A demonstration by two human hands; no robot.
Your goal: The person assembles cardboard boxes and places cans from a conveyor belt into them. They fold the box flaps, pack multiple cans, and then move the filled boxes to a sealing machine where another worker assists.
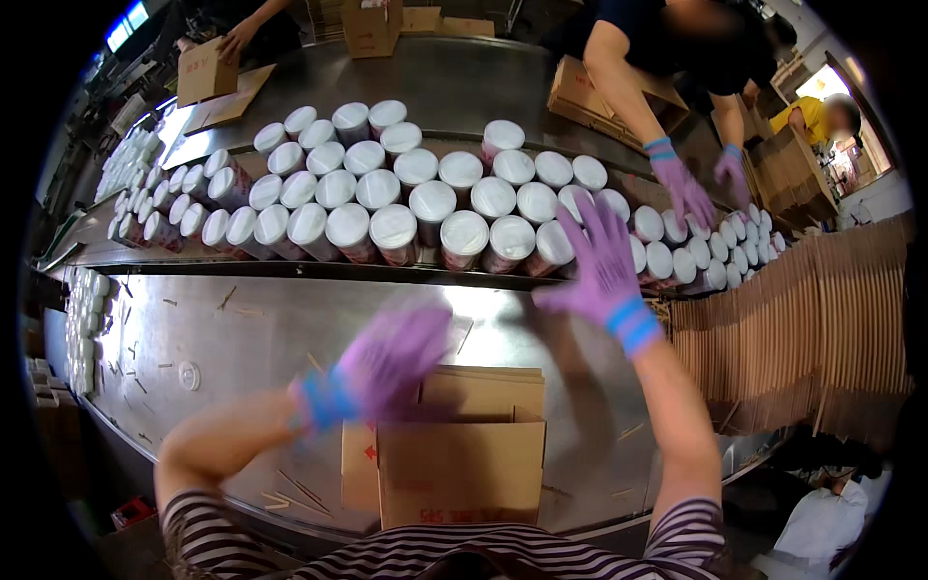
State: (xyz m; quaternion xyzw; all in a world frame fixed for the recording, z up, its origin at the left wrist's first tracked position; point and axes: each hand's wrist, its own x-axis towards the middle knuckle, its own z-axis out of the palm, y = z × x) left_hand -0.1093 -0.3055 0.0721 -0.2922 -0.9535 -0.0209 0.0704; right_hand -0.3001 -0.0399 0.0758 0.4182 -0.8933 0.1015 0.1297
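Observation:
My left hand (395,362), in a purple glove with a blue cuff, is blurred above the back left edge of an open cardboard box (464,464); its palm side is hidden, so I cannot tell whether it holds anything. My right hand (598,268), gloved alike, reaches over the near edge of the rows of cylindrical tubs with white lids (464,232). Its fingers are spread, with no tub gripped. The box stands on the metal table before me, its inside partly visible.
Folded cardboard sheets (790,333) are stacked at the right. A co-worker's gloved hands (685,192) are among the far right tubs. Another person holds a carton (208,72) at the upper left. A loose round lid (189,375) and thin strips (304,489) lie on the table.

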